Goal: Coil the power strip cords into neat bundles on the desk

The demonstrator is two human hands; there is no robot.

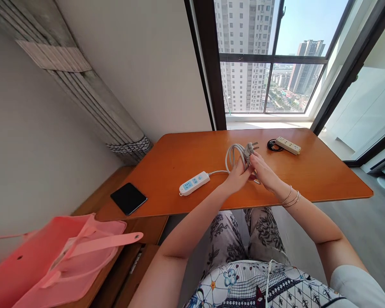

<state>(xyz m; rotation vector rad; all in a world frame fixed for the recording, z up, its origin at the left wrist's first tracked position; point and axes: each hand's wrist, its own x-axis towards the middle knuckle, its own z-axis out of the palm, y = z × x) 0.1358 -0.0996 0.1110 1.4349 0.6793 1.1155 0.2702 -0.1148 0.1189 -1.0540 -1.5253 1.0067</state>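
A white power strip [194, 183] with blue sockets lies on the orange-brown table [324, 175]. Its grey cable [232, 155] is wound into a coil above the table's middle, with the plug [252, 148] sticking out at the top. My left hand [238, 176] grips the coil from the left side. My right hand [263, 171] holds the coil's right side, fingers wrapped on the cable just under the plug. Both hands touch each other at the coil.
A second, cream power strip [288, 145] with a black coiled cable [273, 145] lies at the table's far right. A black phone [128, 198] rests on the near left corner. A pink tote bag [57, 256] sits on a lower wooden shelf at left. Windows stand behind the table.
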